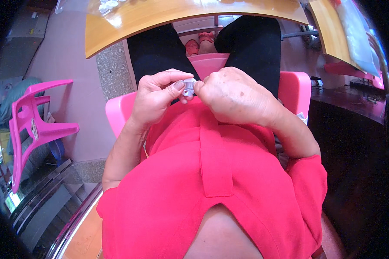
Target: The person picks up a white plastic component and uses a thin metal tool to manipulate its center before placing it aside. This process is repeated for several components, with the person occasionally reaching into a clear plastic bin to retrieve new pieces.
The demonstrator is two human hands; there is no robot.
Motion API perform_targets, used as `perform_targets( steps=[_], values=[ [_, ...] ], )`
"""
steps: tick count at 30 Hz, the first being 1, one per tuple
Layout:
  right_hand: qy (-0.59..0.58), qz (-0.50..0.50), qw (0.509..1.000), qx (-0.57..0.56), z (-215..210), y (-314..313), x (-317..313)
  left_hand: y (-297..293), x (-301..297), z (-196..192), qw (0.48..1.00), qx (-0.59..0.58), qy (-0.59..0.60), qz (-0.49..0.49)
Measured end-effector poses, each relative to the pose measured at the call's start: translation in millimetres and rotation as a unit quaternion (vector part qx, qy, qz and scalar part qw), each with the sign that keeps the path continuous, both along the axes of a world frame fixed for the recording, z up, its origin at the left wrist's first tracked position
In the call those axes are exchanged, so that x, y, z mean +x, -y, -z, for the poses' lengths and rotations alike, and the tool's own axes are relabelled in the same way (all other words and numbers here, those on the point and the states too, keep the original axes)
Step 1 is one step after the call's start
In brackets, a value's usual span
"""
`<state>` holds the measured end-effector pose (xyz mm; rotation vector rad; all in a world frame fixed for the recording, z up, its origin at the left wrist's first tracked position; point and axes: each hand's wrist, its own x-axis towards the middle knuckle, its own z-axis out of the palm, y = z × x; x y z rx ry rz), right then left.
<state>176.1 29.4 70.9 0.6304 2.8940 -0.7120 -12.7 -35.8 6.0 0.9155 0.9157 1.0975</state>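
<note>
Both hands meet over my lap, in front of my red top. My left hand (162, 90) pinches a small, clear, rounded piece (189, 86) between thumb and fingers; it looks like plastic, but its exact kind is too small to tell. Curled against the right side of that piece is my right hand (233, 95), its thumb and forefinger pressed together at the rim. Whatever those right fingertips grip is hidden behind them.
A wooden table (194, 12) stands ahead of my knees, with small clear-white pieces (109, 6) at its far left. I sit on a pink chair (294, 91). Another pink stool (43, 125) is at the left. Plastic bags (356, 39) lie on a table at the upper right.
</note>
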Motion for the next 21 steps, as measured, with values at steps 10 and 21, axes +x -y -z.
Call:
perform_targets(
  steps=[10,21],
  values=[
    [-0.093,0.135,0.986,0.036,5.0,2.0,15.3,-6.5,-7.3,2.9,0.986,-0.070,0.146,-0.034],
    [-0.102,0.146,0.984,0.027,4.5,6.9,15.3,-5.3,-8.2,2.9,0.985,-0.022,0.164,-0.055]
  ],
)
